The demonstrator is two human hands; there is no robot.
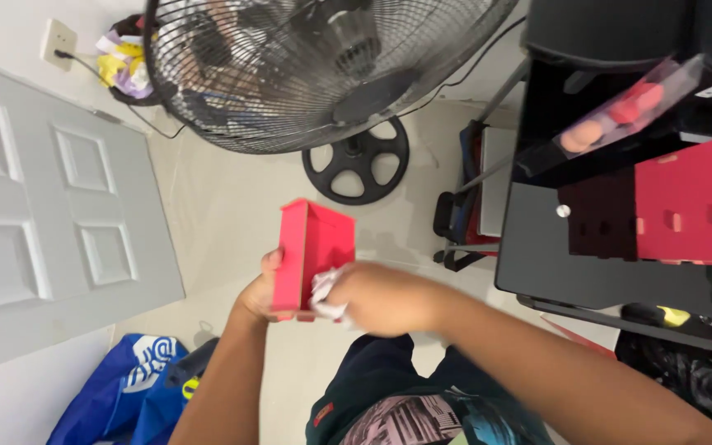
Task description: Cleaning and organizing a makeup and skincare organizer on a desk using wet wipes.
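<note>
Both hands on a red box, cloth pressed in.
Right hand clenches a white cloth against the red box; left hand grips its side, mid-air over the floor, black fan beyond.

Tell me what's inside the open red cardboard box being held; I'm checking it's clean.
The right hand presses a crumpled white cloth into the red cardboard box, steadied by the left hand. The interior is hidden.
</note>
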